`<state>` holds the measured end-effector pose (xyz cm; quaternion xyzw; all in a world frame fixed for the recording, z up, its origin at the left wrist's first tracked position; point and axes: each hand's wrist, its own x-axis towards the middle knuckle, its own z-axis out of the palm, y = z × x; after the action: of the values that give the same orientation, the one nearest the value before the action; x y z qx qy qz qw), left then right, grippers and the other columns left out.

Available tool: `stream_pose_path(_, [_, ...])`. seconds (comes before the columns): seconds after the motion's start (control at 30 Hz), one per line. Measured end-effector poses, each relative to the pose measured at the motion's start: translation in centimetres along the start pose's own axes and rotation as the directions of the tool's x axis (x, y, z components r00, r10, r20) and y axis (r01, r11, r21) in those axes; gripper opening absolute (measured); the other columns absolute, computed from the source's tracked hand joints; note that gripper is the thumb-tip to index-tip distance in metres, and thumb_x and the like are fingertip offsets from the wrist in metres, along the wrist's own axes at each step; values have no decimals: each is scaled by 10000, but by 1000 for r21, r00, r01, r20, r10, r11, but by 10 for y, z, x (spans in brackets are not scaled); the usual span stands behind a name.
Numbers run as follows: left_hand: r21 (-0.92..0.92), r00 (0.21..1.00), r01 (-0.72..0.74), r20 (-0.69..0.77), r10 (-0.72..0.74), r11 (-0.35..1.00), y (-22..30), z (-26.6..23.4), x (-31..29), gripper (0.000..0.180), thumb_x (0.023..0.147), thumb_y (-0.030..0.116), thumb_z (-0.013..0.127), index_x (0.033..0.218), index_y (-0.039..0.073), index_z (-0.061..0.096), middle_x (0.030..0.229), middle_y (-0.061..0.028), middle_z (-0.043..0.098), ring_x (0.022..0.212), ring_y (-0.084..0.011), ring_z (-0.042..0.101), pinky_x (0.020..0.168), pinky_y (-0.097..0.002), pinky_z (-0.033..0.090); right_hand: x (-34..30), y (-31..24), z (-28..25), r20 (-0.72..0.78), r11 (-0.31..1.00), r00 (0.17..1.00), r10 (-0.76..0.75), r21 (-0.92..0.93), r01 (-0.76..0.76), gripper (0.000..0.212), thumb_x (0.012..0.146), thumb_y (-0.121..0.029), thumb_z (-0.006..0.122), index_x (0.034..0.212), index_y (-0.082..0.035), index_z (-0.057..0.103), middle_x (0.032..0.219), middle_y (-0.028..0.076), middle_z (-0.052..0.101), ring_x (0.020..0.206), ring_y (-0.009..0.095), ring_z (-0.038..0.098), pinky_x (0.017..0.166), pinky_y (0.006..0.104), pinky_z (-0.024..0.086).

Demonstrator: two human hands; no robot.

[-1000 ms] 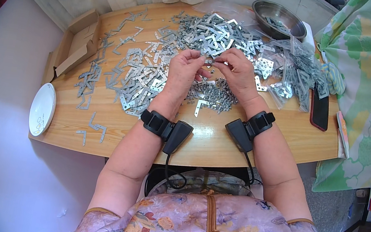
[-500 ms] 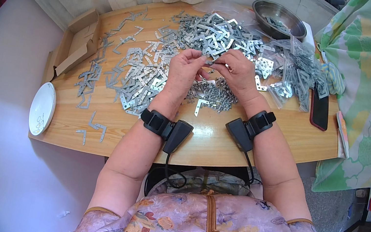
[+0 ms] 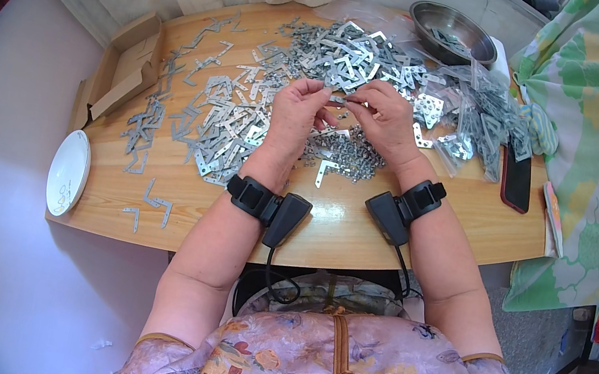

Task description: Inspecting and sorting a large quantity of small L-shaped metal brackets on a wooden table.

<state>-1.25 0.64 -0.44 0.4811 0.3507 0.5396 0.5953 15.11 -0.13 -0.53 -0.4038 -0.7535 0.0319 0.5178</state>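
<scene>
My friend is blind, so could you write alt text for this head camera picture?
A person's left hand and right hand meet over a wooden table, pinching a small metal piece between them. Heaps of flat metal brackets cover the table, with a steel bowl and a white plate at its edges.

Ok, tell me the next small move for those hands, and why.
Probably finish joining the small metal piece pinched between the left hand and right hand, then set it down: both grips meet on it above the screw pile.
</scene>
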Motion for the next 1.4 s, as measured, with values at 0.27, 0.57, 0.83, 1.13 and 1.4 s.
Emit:
stream_pose_path(0.27, [2,1000,-6,7,6,1000,2,1,-1,207,826,153,608,945,-1,536,748,-54,611,538,-108,583,451,-177,422,0,-1,0,18,993,996,90,72,-91,86,693,-131,675,747,-76,636,756,40,592,670,205,587,578,286,472])
stream_pose_path(0.57, [-12,1000,-19,13,19,1000,3,2,-2,191,830,146,602,943,7,537,744,-47,607,537,-104,579,458,-180,423,1,-4,-1,7,994,996,90,61,-90,92,691,-139,683,743,-77,639,717,43,578,658,202,576,571,294,459])
stream_pose_path(0.83, [-15,999,-27,17,28,1000,3,3,-3,182,828,148,608,930,12,544,720,-35,592,535,-105,575,458,-183,419,1,-3,0,-16,997,998,63,53,-62,99,673,-117,697,701,-66,617,705,48,572,629,204,568,537,287,451])
stream_pose_path(1.13, [-19,1000,-11,-16,10,1000,4,3,-2,170,830,146,606,919,12,549,724,-36,602,534,-98,570,462,-183,420,1,-2,0,-31,1000,999,-13,2,13,100,677,-124,688,720,-69,616,732,56,581,654,222,577,552,298,461])
stream_pose_path(1.4, [-30,1000,-16,9,16,999,3,2,-1,173,830,143,609,925,13,547,745,-38,605,532,-99,570,464,-184,417,0,1,2,-11,992,997,70,108,-69,128,684,-118,690,762,-56,610,724,51,571,618,194,560,531,279,445])
